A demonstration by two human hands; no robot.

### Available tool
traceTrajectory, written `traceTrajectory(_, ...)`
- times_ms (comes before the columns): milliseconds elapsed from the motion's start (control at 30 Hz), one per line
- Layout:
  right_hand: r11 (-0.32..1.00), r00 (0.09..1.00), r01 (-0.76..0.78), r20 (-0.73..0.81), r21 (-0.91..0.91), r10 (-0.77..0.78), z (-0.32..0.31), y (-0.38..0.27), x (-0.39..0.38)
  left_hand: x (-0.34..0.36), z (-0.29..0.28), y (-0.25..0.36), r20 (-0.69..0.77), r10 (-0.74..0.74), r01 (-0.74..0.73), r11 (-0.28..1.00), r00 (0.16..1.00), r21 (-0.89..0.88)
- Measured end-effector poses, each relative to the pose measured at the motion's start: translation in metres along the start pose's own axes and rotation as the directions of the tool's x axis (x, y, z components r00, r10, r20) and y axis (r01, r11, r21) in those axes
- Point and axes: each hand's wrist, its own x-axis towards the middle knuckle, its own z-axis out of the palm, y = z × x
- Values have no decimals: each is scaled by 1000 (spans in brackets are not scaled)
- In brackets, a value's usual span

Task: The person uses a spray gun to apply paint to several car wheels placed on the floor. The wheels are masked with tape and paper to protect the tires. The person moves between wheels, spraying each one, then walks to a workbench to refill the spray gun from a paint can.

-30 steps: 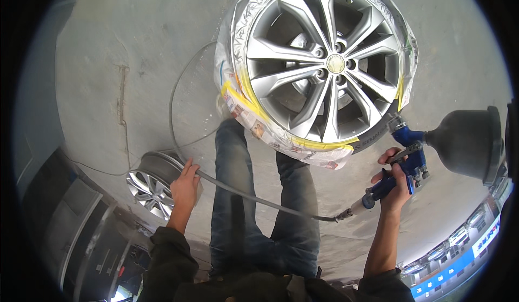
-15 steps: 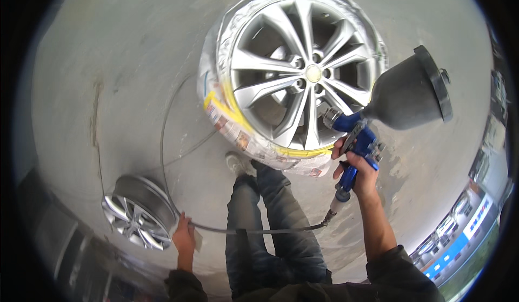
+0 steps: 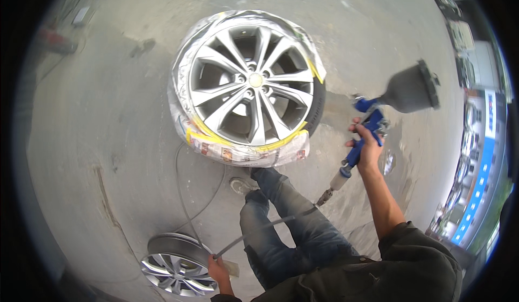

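Note:
My right hand [image 3: 369, 149] grips a blue spray gun [image 3: 373, 122] by its handle, to the right of a large wheel and apart from it. A dark grey paint cup [image 3: 408, 90] sits on top of the gun, tilted to the right. From the gun's lower end a grey air hose [image 3: 254, 234] sags across my legs to my left hand [image 3: 218, 269], which is closed around it. A flat tan piece [image 3: 232, 268] shows beside that hand; its kind is unclear. The silver multi-spoke wheel [image 3: 258, 119] has newspaper masking [image 3: 227, 153] and yellow tape [image 3: 213, 136] around its rim.
A second silver wheel rim [image 3: 177, 276] lies at the lower left, close to my left hand. The hose loops over the grey concrete floor [image 3: 130, 151] beneath the large wheel. Parked cars [image 3: 469, 115] and a blue banner [image 3: 476, 194] line the far right.
The view has turned, and the large wheel now sits lower and further left in it. My right hand has drawn the spray gun off the wheel's edge to the right. Both holds remain.

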Motion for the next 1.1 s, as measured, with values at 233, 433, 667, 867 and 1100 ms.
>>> traceTrajectory(233, 991, 949, -124, 297, 48, 104, -33, -20, -24, -20, -25, 9, 126, 119, -142, 971, 985, 192)
traceTrajectory(433, 996, 996, -49, 77, 73, 43, -52, -34, 21, -41, -57, 50, 77, 105, -121, 965, 991, 232)
traceTrajectory(667, 956, 945, -237, 269, 172, 186, -122, -29, 71, -133, -61, 93, 106, 7, -38, 956, 994, 291)
traceTrajectory(867, 966, 938, -211, 308, 151, 157, -150, -51, 140, -231, -27, 155, 104, -93, 66, 969, 990, 240)
traceTrajectory(1100, 977, 937, -138, 341, 163, 75, -130, -114, 181, -300, 15, 198, 83, -321, 315, 946, 943, 76)
